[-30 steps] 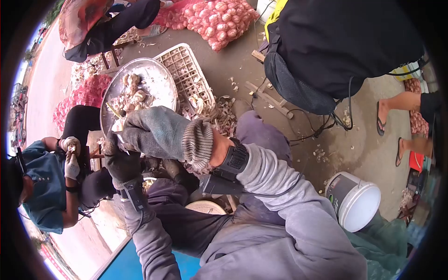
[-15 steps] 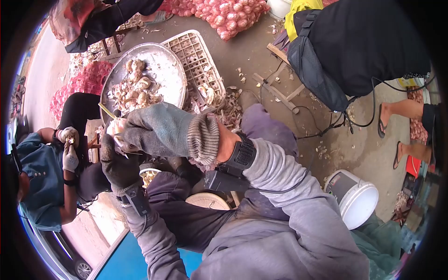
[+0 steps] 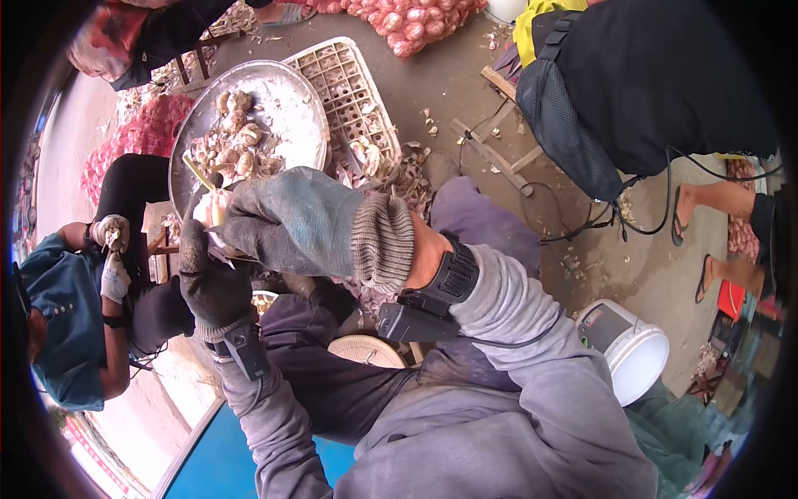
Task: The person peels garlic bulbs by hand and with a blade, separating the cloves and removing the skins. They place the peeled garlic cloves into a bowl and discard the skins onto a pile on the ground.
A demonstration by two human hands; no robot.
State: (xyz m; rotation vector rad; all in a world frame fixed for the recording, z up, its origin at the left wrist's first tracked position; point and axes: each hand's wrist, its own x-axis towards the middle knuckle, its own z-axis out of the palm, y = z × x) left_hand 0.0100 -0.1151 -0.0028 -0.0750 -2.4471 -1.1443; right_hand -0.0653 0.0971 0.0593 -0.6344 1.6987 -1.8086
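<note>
A garlic bulb [image 3: 213, 208] with a pale yellowish stem pointing up and left is held between both gloved hands. My right hand [image 3: 287, 220], in a dark grey-blue glove with a ribbed cuff, closes on the bulb from the right. From below and the left, my left hand [image 3: 214, 279] grips it with bent fingers, in a dark glove. Part of the bulb is hidden by the fingers. Just beyond the hands, a round metal pan [image 3: 314, 145] bears several garlic bulbs [image 3: 248, 135] and loose skins.
A white plastic crate [image 3: 366, 100] lies beside the pan. Red mesh sacks of garlic [image 3: 416, 29] are at the back. A white bucket [image 3: 636, 358] stands at right, a wooden stool [image 3: 499, 154] farther up. A person in a teal shirt [image 3: 66, 320] sits at left; a person in black [image 3: 648, 83] is at upper right.
The view has shifted slightly. Both hands keep hold of the garlic bulb, which is turned a little, and its stem is now more upright.
</note>
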